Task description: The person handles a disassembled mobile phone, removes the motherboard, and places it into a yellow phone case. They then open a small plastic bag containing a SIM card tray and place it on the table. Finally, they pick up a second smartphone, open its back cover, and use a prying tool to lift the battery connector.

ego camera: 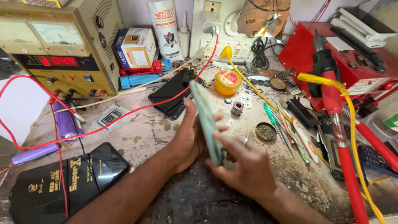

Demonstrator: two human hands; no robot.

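Both my hands hold a pale green phone edge-on and tilted upright above the stained workbench. My left hand grips it from the left side, thumb up along its back. My right hand, with a ring on one finger, clasps its lower end from the right. A black phone lies flat on the bench just beyond them.
A yellow power supply with red leads stands at back left. A black mat lies at front left. A round yellow tin, screwdrivers, a small round dish, a hot-air handle and a red station crowd the right.
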